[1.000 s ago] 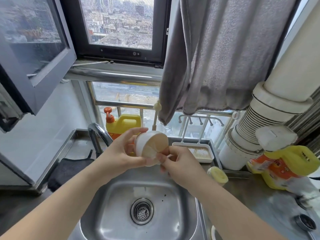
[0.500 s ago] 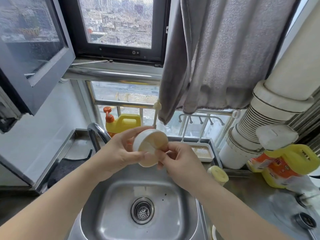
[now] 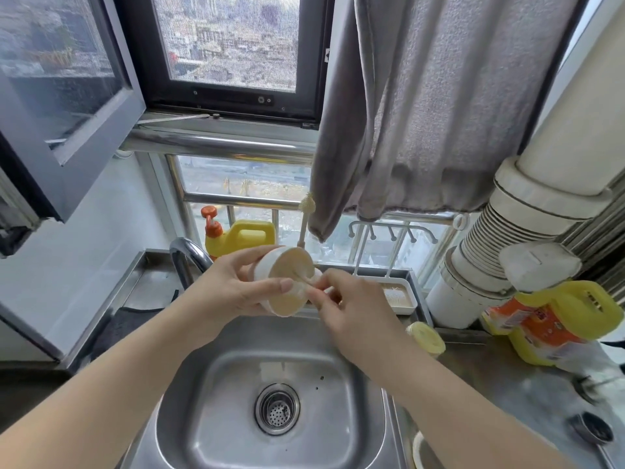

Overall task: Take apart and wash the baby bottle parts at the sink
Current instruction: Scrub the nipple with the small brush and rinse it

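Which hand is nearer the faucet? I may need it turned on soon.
Left. The left hand grips the bottle collar right beside the faucet; the right hand pinches the collar's far rim, farther away.

A steel tabletop [image 3: 507, 377] holds a sink [image 3: 209, 401] sunk into its middle, drain strainer [image 3: 277, 408] at the bottom. Along the back edge stand a curved tap [image 3: 187, 257], a yellow soap jug [image 3: 241, 236] with an orange pump and a white tray [image 3: 402, 299]. Toward the right edge sits a yellow bottle [image 3: 548, 319]; a small yellow lid [image 3: 426, 338] lies just beside the sink. A dark cloth [image 3: 115, 330] lies at the left edge
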`<state>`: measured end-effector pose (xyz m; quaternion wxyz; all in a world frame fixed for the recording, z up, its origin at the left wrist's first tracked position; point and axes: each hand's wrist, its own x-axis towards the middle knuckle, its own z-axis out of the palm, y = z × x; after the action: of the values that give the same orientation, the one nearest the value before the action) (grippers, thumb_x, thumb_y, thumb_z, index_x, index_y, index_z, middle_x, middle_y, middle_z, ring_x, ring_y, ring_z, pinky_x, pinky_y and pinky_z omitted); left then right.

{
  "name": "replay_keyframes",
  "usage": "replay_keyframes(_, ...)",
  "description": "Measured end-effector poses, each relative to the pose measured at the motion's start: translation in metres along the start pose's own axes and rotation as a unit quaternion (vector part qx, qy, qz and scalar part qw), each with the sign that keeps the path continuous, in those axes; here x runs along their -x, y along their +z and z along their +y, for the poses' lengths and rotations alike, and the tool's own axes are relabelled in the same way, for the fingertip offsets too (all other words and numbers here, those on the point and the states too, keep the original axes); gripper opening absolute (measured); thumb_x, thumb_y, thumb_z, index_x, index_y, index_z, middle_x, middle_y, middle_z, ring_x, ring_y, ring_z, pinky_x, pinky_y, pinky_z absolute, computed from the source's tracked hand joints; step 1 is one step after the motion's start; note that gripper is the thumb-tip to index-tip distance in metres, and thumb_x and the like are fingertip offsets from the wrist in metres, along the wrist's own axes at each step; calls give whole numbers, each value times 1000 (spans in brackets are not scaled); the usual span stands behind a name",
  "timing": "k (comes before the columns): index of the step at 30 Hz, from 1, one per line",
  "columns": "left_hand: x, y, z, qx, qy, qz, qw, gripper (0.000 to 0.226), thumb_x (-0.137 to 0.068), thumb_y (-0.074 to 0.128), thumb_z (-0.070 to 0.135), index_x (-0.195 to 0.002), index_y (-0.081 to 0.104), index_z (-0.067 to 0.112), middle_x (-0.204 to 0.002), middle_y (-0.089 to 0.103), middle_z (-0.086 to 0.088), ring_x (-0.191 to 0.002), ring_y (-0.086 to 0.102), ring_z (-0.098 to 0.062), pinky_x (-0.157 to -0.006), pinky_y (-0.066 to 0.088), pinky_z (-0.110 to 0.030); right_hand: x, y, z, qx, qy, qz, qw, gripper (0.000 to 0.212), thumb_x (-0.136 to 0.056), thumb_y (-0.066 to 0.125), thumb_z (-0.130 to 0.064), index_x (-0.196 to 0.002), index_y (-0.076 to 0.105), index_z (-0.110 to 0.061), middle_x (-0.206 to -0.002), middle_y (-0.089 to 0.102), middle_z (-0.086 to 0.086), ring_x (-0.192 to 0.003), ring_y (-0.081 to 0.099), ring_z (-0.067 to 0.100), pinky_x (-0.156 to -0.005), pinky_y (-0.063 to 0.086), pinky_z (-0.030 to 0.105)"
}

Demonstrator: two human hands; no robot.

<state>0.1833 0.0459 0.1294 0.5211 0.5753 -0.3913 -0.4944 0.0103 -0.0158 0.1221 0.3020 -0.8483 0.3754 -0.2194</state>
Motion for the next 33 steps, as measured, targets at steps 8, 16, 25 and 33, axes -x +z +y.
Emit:
replay_keyframes(8, 7, 5, 11, -158, 50, -55, 985, 54, -57, 88, 26, -106, 67, 37, -93, 74, 6, -87, 70, -13, -77, 56, -24, -3, 6, -6, -3, -10, -23, 1000, 18, -89, 53, -19, -97, 68, -27, -88, 63, 0, -78, 60, 13, -67, 43, 26)
replay_keyframes(16, 0, 0, -2, -52, -55, -22, 997, 43, -55, 89, 20, -93, 74, 32, -89, 74, -7, -84, 72, -22, -68, 59, -37, 0, 5, 5, 166, -63, -30, 984, 8, -95, 50, -27, -90, 54, -24, -81, 63, 0, -74, 58, 23, -62, 40, 32)
replay_keyframes(25, 2, 10, -2, -61, -13, -22, 998, 56, -59, 89, 23, -111, 68, 27, -94, 73, -8, -84, 71, -23, -66, 57, -31, 1, 10, 0, -5, 23, -30, 999, 16, -92, 54, -25, -79, 60, -18, -69, 59, 0, -63, 53, 14, -58, 39, 29)
replay_keyframes(33, -3, 6, -16, 20, -112, 34, 993, 54, -66, 72, 48, -113, 62, 21, -106, 70, -11, -92, 71, -27, -76, 58, -38, 4, -8, 1, 219, -48, -22, 974, 8, -98, 44, -28, -96, 49, -22, -93, 64, 5, -87, 59, 31, -66, 40, 36)
